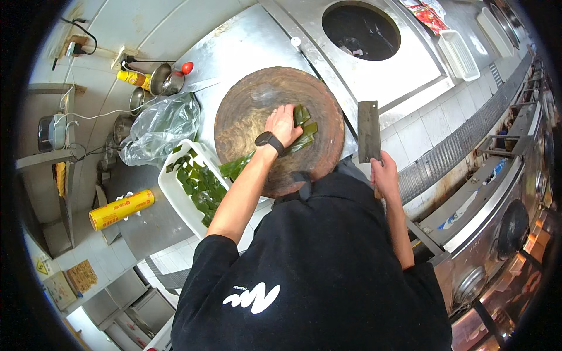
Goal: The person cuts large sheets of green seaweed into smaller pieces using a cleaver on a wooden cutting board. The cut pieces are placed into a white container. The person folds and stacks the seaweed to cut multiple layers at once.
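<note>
A round wooden chopping block (246,114) stands on the steel counter before me. My left hand (283,125), with a black watch on the wrist, holds a folded strip of dark green kelp (303,139) down on the block. The strip's other end shows beneath my forearm, near the block's left edge. My right hand (385,174) grips the handle of a cleaver (369,131). Its broad blade is apart from the block, to the right of it. Cut green kelp pieces (197,182) fill part of a white plastic basket (169,193) at the block's left.
Behind the basket sits a clear plastic bag (164,118), near metal bowls (169,81), a yellow bottle (134,79) and a red tomato (187,68). A yellow roll of film (123,209) lies at left. The counter has a round opening (362,30) beyond the block.
</note>
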`<state>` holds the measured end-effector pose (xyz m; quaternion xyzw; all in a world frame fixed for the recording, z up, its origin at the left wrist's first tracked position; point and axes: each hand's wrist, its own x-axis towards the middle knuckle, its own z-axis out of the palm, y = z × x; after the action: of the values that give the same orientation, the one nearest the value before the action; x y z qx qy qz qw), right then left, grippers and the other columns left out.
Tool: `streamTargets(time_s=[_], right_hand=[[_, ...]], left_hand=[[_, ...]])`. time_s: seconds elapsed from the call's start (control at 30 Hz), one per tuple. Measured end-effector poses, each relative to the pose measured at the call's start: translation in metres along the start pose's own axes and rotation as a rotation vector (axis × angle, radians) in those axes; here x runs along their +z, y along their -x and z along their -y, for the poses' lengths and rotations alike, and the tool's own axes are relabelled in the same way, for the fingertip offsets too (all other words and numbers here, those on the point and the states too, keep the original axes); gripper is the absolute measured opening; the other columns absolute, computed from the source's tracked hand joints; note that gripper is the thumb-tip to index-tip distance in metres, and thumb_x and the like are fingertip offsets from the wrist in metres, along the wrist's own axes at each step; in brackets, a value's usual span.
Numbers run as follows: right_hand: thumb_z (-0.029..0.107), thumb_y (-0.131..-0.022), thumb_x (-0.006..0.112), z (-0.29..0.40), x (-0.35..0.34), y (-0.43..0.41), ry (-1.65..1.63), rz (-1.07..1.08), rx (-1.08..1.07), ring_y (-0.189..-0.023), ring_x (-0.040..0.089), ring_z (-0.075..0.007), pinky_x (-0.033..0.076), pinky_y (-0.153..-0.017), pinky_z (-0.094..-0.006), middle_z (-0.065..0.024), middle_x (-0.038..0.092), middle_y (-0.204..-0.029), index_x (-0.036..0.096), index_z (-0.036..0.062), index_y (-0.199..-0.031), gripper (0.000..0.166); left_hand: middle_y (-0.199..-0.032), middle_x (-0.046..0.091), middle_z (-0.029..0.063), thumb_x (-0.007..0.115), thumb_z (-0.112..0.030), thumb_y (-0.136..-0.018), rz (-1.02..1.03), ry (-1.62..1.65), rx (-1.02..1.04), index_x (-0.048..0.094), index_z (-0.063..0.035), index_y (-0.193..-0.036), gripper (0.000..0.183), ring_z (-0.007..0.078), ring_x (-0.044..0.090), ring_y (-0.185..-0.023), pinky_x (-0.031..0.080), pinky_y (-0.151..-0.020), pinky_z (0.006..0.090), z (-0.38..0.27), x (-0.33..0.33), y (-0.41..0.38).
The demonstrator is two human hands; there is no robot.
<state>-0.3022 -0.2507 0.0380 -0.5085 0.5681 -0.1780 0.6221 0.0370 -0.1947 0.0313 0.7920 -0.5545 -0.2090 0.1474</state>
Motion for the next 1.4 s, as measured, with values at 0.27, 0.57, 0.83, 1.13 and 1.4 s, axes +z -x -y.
streamTargets(time_s=[0.27,0.57,0.83,1.13,1.4], right_hand=[[0.01,-0.099,0.057,-0.007,-0.002,-0.003,0.008,0.013,0.003,-0.043,0.05,-0.0107,0.042,-0.04,-0.0292,-0.0003,0.051,-0.058,0.062,0.0001,-0.111,0.016],[0.01,-0.099,0.057,-0.006,-0.002,-0.002,-0.015,0.007,0.035,-0.043,0.05,-0.0106,0.042,-0.04,-0.0289,-0.0006,0.051,-0.061,0.062,0.0003,-0.112,0.017],[0.01,-0.099,0.057,-0.002,-0.003,0.0,0.005,-0.009,0.026,-0.044,0.051,-0.0109,0.042,-0.04,-0.0294,-0.0006,0.052,-0.059,0.061,0.0001,-0.111,0.017],[0.01,-0.1,0.058,-0.017,-0.005,-0.007,-0.014,-0.001,0.007,-0.042,0.049,-0.0101,0.041,-0.039,-0.0283,-0.0003,0.051,-0.058,0.061,-0.0002,-0.114,0.018],[0.009,-0.101,0.058,-0.019,-0.002,-0.011,-0.008,0.051,-0.005,-0.043,0.047,-0.008,0.041,-0.037,-0.0261,0.0011,0.05,-0.064,0.061,0.0025,-0.109,0.011]], left_hand=[[-0.12,0.061,0.0248,0.076,-0.012,-0.076,-0.034,-0.103,0.056,0.052,0.0012,-0.138,0.068,0.0443,0.058,-0.113,0.049,-0.099,0.0517,-0.016,-0.004,0.005],[-0.113,0.063,0.0212,0.074,-0.011,-0.078,-0.072,0.108,0.178,0.057,-0.0021,-0.134,0.06,0.0424,0.06,-0.108,0.049,-0.096,0.0481,-0.005,-0.003,0.013],[-0.115,0.065,0.0216,0.073,-0.012,-0.079,-0.075,0.303,0.153,0.058,-0.003,-0.135,0.059,0.0406,0.063,-0.11,0.051,-0.097,0.0457,-0.01,-0.022,0.032],[-0.139,0.058,0.0111,0.064,-0.003,-0.095,-0.194,0.78,-0.019,0.051,-0.0017,-0.148,0.054,0.0192,0.057,-0.127,0.043,-0.11,0.0323,0.041,-0.093,0.07],[-0.123,0.056,0.0062,0.049,-0.009,-0.105,-0.679,0.537,-0.138,0.047,-0.0017,-0.152,0.047,0.0129,0.054,-0.097,0.045,-0.095,0.027,0.049,-0.077,0.097]])
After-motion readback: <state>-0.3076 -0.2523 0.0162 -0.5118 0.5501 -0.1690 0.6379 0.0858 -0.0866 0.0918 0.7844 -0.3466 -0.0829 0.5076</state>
